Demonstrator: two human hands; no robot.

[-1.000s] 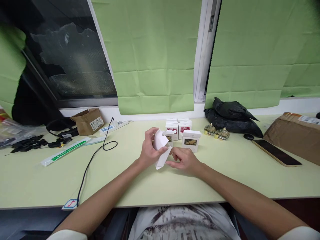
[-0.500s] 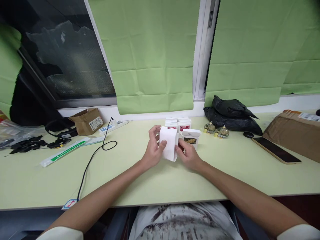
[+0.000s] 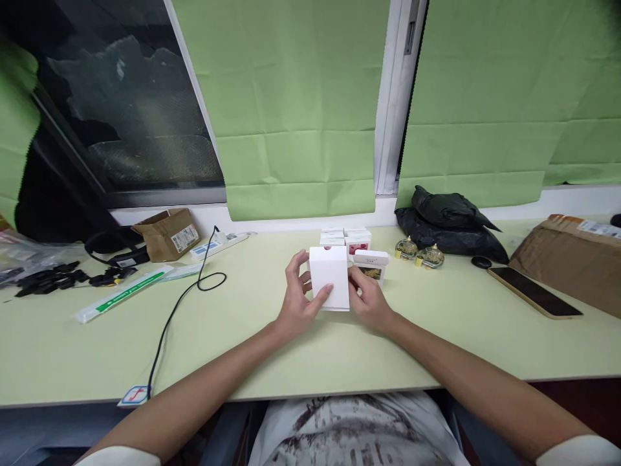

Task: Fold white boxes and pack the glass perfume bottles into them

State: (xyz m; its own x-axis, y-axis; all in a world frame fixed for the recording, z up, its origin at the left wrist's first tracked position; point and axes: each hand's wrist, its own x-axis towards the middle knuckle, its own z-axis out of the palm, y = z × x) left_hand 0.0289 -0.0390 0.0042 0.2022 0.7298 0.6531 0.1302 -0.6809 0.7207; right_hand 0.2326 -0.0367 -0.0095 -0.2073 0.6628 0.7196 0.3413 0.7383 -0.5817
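Both hands, left (image 3: 297,304) and right (image 3: 369,299), grip a white box (image 3: 330,277), hiding boxes behind.

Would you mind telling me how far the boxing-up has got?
Done: several small boxes stand together on the table. In hand: the left hand and right hand hold a white box upright. Left: two little bottles sit unboxed beside a black bag.

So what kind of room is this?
Probably a home or office packing desk by a window: green blinds, a shipping carton, and small product boxes behind the white box both hands hold.
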